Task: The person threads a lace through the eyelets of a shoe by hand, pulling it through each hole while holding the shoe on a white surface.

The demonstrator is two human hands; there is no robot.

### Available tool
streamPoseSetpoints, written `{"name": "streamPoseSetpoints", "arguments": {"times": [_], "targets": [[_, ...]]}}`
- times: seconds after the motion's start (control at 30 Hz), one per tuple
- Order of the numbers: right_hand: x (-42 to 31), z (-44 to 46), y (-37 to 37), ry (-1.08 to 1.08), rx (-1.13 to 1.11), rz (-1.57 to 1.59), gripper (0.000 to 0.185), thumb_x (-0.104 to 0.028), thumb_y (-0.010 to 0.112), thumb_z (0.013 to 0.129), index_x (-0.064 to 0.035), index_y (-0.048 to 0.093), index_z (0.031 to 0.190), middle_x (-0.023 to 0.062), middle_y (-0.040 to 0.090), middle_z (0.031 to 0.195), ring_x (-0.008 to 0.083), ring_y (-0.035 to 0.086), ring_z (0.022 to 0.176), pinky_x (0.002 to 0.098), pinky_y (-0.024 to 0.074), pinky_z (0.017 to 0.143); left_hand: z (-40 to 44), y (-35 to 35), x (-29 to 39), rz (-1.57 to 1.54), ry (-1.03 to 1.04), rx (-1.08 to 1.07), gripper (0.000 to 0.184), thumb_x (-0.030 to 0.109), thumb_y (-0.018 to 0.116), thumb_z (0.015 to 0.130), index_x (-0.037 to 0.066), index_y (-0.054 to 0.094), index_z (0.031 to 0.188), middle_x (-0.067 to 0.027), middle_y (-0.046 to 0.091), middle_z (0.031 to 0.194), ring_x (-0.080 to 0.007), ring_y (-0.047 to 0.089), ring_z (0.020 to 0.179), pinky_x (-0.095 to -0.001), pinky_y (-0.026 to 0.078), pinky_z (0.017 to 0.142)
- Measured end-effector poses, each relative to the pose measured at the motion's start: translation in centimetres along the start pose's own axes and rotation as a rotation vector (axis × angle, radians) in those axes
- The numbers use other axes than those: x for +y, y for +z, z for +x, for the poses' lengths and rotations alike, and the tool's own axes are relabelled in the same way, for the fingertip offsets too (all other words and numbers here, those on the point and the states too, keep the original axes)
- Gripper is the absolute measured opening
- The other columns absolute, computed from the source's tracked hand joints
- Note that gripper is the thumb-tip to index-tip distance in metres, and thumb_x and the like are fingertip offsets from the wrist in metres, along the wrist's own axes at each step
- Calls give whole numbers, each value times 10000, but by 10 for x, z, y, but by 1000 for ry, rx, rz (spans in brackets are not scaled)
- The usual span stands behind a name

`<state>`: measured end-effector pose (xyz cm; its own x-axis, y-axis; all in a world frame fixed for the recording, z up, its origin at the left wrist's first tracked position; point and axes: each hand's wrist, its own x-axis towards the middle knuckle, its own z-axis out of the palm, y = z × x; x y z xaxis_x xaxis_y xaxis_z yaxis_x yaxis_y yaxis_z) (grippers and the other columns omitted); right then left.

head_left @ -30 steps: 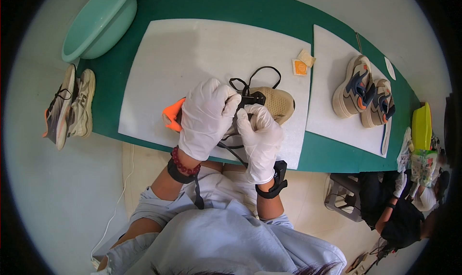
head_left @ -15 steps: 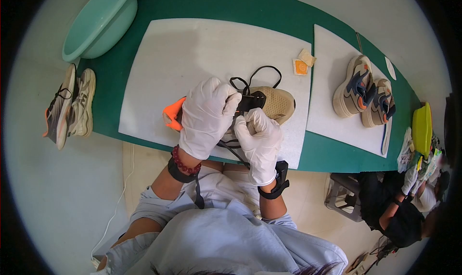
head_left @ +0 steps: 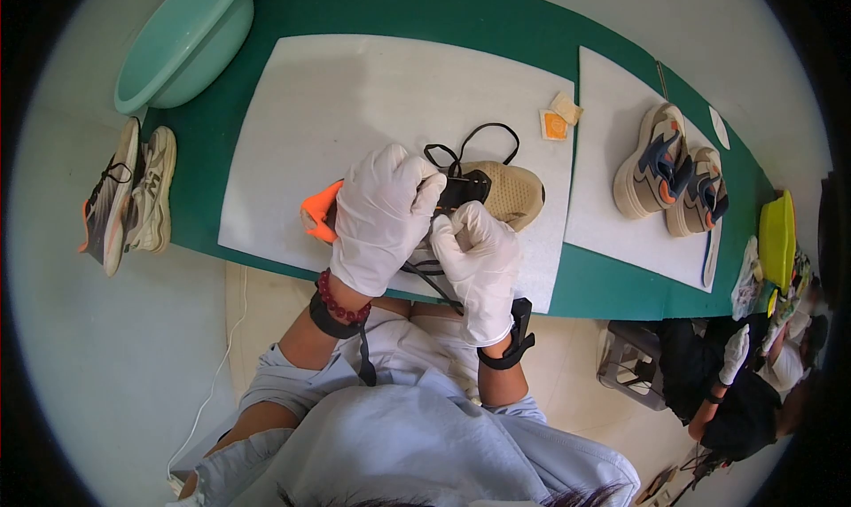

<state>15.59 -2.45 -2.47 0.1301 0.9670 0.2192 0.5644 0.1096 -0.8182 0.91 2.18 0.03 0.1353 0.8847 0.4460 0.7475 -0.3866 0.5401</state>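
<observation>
Nearest, below the worked shoe (head_left: 512,197), is the wearer's pale blue shirt (head_left: 399,436). Between it and the shoe come the forearms, with a red bead bracelet (head_left: 330,303) and a black strap at the left wrist and a black band at the right.

The gloved left hand (head_left: 377,219) lies over the shoe's middle, fingers curled narrow. The gloved right hand (head_left: 486,263) is at the shoe's near side, fingers bent in by its black tongue. The fingertips are partly hidden, so I cannot tell whether either hand grips a lace.

The shoe lies on a white mat (head_left: 292,108), beige toe to the right, orange heel (head_left: 319,213) to the left. A black lace (head_left: 518,142) loops loosely past its far side, and dark strands hang on its near side; this slack points to lacing that is not drawn tight.

Beyond the shoe's toe are an orange packet (head_left: 555,126) and a beige one. Farther right of the shoe stands a multicoloured pair (head_left: 651,161) on a second mat; far left of it are two more shoes (head_left: 156,188) and a green basin (head_left: 177,59). Farthest right of the shoe, a co-worker (head_left: 740,409) wears a white glove, near a yellow-green container (head_left: 777,241).
</observation>
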Motion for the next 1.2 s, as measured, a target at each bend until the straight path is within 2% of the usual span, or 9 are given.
{"name": "streamPoseSetpoints", "arguments": {"times": [0.07, 0.17, 0.27, 0.57, 1.2], "targets": [[-4, -1, 0, 156, -23, 125, 278, -263, 837, 926, -88, 645, 825, 96, 545, 597, 266, 568, 539, 393, 455, 554, 0, -1, 0, 4, -5, -2, 112, 121, 784, 939, 73, 683, 939, -97, 627, 890, -339, 643, 858, -455, 505, 752], [-15, 3, 0, 222, 49, 105, 274, -309, 863, 939, -86, 704, 916, 78, 542, 598, 205, 546, 524, 349, 442, 538, 0, -1, 0, -7, -5, -2, 108, 118, 782, 937, 73, 684, 938, -94, 631, 892, -339, 646, 863, -452, 509, 756], [-7, 2, 2, 215, 64, 176, 225, -269, 856, 950, -87, 724, 966, 64, 546, 598, 192, 531, 514, 346, 433, 532, 0, -1, 0, -24, -7, -6, 102, 112, 780, 937, 72, 686, 937, -91, 637, 896, -337, 649, 865, -447, 514, 759], [-2, 1, 6, 132, 65, 151, 140, -192, 823, 963, -103, 716, 951, 81, 510, 585, 213, 529, 512, 346, 438, 547, -1, -1, 0, -32, -30, -20, 91, 112, 781, 943, 78, 697, 955, -90, 649, 909, -334, 662, 875, -438, 526, 762], [-5, 1, 3, 77, 68, 51, 178, -238, 825, 956, -116, 702, 912, 76, 547, 589, 262, 594, 541, 383, 458, 554, -2, 2, -3, 2, -13, -12, 113, 107, 787, 941, 61, 684, 947, -87, 647, 898, -322, 661, 865, -429, 527, 758]]}}
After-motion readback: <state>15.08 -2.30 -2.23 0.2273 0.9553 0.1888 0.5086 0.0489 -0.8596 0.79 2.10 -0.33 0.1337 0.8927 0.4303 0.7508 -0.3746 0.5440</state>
